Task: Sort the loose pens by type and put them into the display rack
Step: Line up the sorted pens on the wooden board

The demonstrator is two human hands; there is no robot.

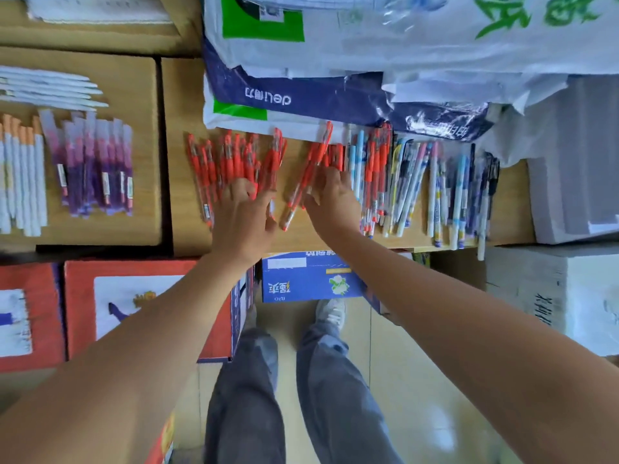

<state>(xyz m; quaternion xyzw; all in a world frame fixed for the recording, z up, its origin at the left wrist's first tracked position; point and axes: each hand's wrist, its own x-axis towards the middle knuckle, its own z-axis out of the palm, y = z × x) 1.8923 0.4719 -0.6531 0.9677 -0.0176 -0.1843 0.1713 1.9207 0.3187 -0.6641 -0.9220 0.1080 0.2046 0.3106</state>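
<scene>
A pile of red pens (231,162) lies on the wooden surface (181,195). My left hand (243,216) rests flat on the near ends of that pile, fingers spread. My right hand (330,199) touches a second small bunch of red pens (311,169) just to the right, fingers extended onto them. Farther right lies a mixed spread of white, blue and pink patterned pens (435,189) with a few red ones among them. On the left box, purple pens (93,169), white pens with orange ends (23,182) and plain white pens (50,88) lie in sorted groups.
A blue and white printed bag (284,95) and other plastic bags cover the back of the surface. Grey-white boxes (576,162) stand at the right. Red cartons (140,296) and a blue carton (308,279) sit on the floor by my legs.
</scene>
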